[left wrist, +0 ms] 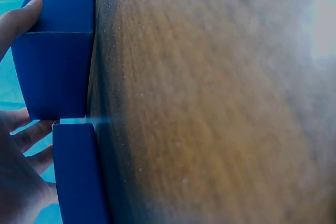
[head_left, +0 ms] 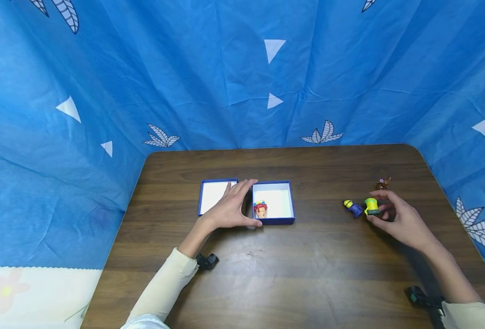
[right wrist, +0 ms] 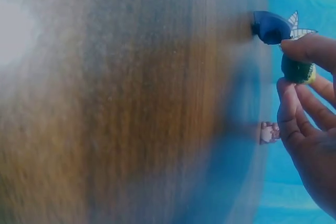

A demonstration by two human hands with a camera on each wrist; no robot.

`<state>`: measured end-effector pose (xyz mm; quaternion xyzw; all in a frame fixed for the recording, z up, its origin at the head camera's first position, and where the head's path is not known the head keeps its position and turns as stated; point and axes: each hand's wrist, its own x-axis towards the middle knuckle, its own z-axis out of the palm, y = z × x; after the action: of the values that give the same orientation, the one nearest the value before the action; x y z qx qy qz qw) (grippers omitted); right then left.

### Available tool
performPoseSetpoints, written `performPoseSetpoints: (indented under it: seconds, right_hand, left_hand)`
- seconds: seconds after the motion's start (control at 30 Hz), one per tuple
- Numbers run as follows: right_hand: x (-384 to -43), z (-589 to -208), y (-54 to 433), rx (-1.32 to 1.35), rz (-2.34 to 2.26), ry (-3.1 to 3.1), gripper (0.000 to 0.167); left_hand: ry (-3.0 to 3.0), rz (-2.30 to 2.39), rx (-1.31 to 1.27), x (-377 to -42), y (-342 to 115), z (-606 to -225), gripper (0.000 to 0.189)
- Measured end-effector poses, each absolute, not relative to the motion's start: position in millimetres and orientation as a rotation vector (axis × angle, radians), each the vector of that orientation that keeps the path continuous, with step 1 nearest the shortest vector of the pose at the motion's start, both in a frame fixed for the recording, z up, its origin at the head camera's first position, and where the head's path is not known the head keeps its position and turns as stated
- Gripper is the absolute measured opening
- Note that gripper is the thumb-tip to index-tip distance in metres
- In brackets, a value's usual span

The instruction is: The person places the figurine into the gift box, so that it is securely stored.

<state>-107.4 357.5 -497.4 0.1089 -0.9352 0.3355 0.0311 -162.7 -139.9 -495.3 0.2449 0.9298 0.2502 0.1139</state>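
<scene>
My left hand (head_left: 231,208) spans the left end of an open blue box (head_left: 273,221) with a white inside. Its thumb (left wrist: 23,22) presses the box's front wall and its index fingertip is at the back corner. In the box, at the left, lies a small figurine (head_left: 260,210) in red, yellow and blue. My right hand (head_left: 402,221) pinches a yellow-green figurine (head_left: 371,205) between thumb and fingers; its dark green end (right wrist: 296,70) shows in the right wrist view. Just left of it lies a blue-purple figurine with a yellow head (head_left: 353,209).
The box's blue-edged lid (head_left: 215,197), white inside up, lies left of the box, partly under my left fingers in the head view. A small brown figurine (head_left: 382,183) stands behind my right hand. A blue curtain (head_left: 226,91) hangs behind the wooden table (head_left: 291,274).
</scene>
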Motion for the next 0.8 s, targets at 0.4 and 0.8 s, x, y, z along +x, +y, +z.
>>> performPoseSetpoints:
  seconds: [0.4, 0.8]
  right_hand:
    - [-106.3, -495.1, 356.9, 0.314, 1.011, -2.854, 0.059]
    - [-104.8, -499.1, 351.9, 0.304, 1.101, -2.761, 0.059]
  left_hand:
    - [2.734, 0.742, 0.728, -162.1, -140.2, -496.3, 0.128]
    - [2.738, 0.721, 0.726, -162.7, -139.5, -496.7, 0.128]
